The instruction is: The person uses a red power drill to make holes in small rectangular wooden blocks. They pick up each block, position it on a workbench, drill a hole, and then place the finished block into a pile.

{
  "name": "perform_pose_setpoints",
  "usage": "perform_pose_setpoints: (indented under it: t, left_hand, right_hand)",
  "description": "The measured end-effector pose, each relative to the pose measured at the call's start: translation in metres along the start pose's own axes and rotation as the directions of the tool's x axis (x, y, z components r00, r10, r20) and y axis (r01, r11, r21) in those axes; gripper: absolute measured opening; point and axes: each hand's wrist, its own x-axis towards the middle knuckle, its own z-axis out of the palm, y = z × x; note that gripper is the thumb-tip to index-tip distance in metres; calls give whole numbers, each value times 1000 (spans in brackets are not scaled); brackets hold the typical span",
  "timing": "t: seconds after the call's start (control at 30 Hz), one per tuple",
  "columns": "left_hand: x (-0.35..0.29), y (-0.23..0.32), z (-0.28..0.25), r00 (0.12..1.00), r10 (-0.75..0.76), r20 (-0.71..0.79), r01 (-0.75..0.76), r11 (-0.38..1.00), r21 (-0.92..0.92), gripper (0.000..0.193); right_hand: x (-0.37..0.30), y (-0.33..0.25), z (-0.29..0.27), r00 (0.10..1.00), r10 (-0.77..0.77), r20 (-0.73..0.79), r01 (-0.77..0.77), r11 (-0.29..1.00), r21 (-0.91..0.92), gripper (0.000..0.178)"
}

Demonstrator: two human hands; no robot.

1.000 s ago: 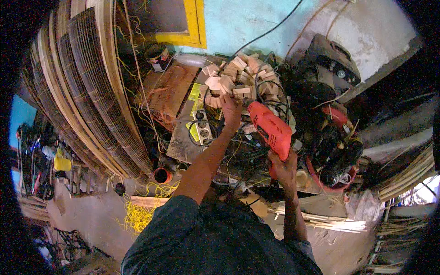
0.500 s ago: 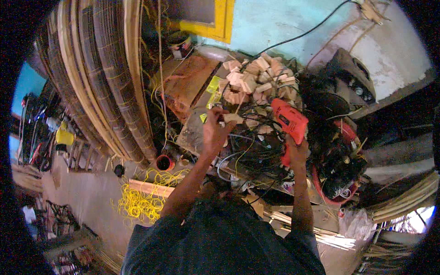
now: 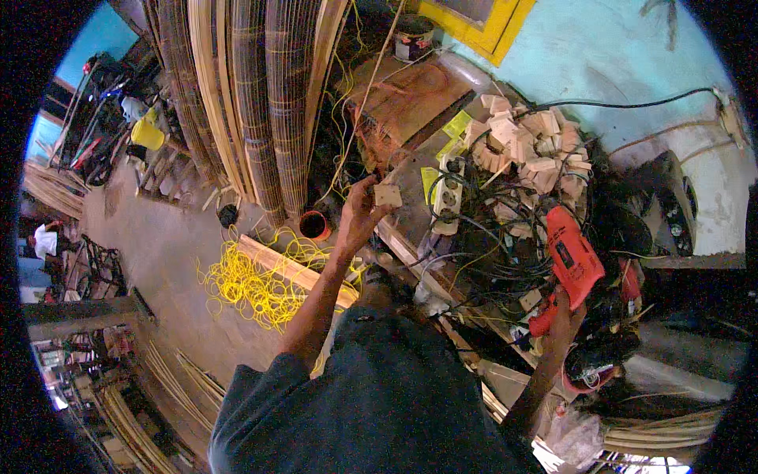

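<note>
Pinched in the fingers of my left hand (image 3: 359,212) is a small square wooden block (image 3: 388,196) with small dark marks like holes on its face. My right hand (image 3: 564,314) is wrapped round the handle of a red power drill (image 3: 575,259), whose nose points up and away from me. The drill's tip is hard to make out against the clutter. Block and drill are well apart. Beyond the drill lies a heap of similar pale wooden blocks (image 3: 517,142), and a white power strip (image 3: 448,193) stands between the heap and my left hand.
Dark cables (image 3: 497,253) tangle across the work surface. Rolled slatted blinds (image 3: 284,103) stand at the far left. Yellow cord (image 3: 253,288) lies heaped on the floor beside an orange-rimmed pot (image 3: 315,226). A yellow window frame (image 3: 497,43) is set in the blue wall.
My view has turned, so the surroundings appear shifted and rotated. My left hand has drawn the block away from the drill. The drill stays in my right hand.
</note>
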Motion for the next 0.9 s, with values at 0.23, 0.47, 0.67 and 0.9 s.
perform_pose_setpoints:
  t: [0.23,0.47,0.67,0.9]
  left_hand:
    - [8,-30,18,997,67,-49,-49,951,306,59]
    - [-2,-33,34,980,-10,-198,116,838,533,65]
    - [10,-6,24,912,-363,-191,406,727,553,103]
    - [11,-57,5,995,43,-93,-8,936,353,76]
  right_hand:
    - [-27,-20,-2,973,-60,-221,67,997,24,43]
    - [-38,-52,26,993,44,-108,-48,998,-34,57]
    - [-22,-46,55,996,-73,-55,66,989,-132,43]
    - [-18,-72,107,960,23,277,25,985,-170,33]
